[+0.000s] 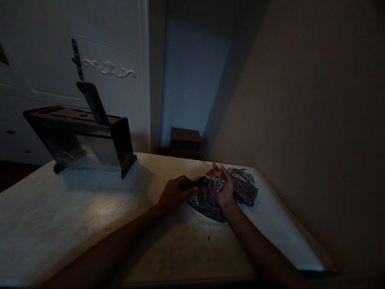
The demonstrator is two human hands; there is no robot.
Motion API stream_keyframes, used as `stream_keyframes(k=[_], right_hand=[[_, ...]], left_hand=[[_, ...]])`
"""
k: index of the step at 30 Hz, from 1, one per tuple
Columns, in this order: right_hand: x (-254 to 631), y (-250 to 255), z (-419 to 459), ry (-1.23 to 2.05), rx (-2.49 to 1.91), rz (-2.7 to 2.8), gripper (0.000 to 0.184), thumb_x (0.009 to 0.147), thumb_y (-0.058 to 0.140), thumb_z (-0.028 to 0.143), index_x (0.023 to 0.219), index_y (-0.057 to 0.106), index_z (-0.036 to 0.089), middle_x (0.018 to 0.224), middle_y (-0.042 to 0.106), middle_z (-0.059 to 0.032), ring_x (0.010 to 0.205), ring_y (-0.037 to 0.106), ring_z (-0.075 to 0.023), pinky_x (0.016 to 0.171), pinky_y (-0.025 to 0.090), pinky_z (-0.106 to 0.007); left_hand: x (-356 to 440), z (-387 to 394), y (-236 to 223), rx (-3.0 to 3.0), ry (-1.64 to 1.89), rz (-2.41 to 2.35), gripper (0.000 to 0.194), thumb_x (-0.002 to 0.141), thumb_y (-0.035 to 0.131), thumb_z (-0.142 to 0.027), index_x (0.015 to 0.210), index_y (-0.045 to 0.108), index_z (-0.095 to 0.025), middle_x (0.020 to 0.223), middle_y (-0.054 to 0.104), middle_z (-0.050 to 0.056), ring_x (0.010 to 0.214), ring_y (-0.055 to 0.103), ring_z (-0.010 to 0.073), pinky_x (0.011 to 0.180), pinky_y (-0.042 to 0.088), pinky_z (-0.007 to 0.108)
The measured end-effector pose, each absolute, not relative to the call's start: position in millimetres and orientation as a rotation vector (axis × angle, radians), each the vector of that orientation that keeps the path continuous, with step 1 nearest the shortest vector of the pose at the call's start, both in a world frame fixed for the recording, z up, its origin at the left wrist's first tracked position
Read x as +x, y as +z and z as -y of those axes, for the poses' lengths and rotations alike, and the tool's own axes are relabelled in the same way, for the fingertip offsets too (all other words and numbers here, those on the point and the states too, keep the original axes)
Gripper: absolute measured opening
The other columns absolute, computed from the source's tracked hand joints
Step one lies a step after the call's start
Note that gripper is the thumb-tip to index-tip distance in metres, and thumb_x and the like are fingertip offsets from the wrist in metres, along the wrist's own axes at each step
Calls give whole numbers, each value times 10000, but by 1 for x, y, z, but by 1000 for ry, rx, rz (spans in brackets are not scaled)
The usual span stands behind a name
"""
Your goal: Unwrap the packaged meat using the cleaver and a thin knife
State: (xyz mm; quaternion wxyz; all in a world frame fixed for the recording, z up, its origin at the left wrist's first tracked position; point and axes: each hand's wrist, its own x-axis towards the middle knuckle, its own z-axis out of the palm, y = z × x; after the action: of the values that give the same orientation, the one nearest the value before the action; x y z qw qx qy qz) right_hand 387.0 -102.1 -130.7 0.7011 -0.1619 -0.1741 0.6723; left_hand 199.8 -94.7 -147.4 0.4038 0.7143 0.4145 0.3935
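Observation:
My left hand [176,193] is closed around a black-handled tool [192,184] that points right; its working end is too dark to make out. My right hand [225,188] is curled with its palm up, close to the tool's tip. A thin pale edge or strip [217,176] shows at its fingers, but what it grips is unclear. Under and between both hands lies a dark, crumpled, patterned heap [207,204], which looks like cloth, with a pale rim along its lower side. More of the dark patterned material [246,188] spreads to the right of my right wrist.
A black knife block [120,136] with clear sides stands on the left of the pale marbled table [90,224], one dark handle [93,100] sticking out. A small brown crumb [208,237] lies near me. A wall [315,120] borders the right; a white cabinet [114,36] stands behind.

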Motion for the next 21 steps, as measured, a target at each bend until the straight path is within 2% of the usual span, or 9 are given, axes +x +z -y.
stream_keyframes(k=[4, 9, 16, 21], right_hand=[[389, -130, 102, 1450, -361, 426, 149, 800, 659, 313, 833, 649, 168, 482, 378, 106, 441, 392, -58, 505, 431, -195], [390, -130, 103, 1389, -386, 482, 203, 837, 634, 375, 793, 661, 178, 410, 276, 129, 371, 260, -55, 447, 360, -189], [394, -128, 101, 1363, -412, 485, 263, 858, 612, 411, 779, 684, 172, 372, 241, 133, 347, 198, -51, 410, 311, -187], [401, -128, 100, 1337, -410, 519, 278, 872, 592, 450, 812, 689, 197, 371, 252, 132, 335, 224, -56, 412, 319, -193]], left_hand=[[202, 96, -146, 1810, 907, -1042, 419, 770, 630, -570, 809, 707, -160, 768, 695, 30, 758, 643, 206, 671, 448, 286], [202, 97, -145, 1879, 785, -979, 492, 827, 522, -608, 687, 660, -156, 648, 602, 5, 661, 563, 168, 604, 372, 266], [201, 91, -139, 1822, 605, -868, 569, 818, 461, -673, 532, 434, -182, 516, 378, -34, 513, 359, 107, 504, 257, 257], [194, 90, -128, 1667, 397, -796, 636, 762, 444, -778, 521, 427, -190, 460, 373, -37, 425, 320, 94, 432, 215, 256]])
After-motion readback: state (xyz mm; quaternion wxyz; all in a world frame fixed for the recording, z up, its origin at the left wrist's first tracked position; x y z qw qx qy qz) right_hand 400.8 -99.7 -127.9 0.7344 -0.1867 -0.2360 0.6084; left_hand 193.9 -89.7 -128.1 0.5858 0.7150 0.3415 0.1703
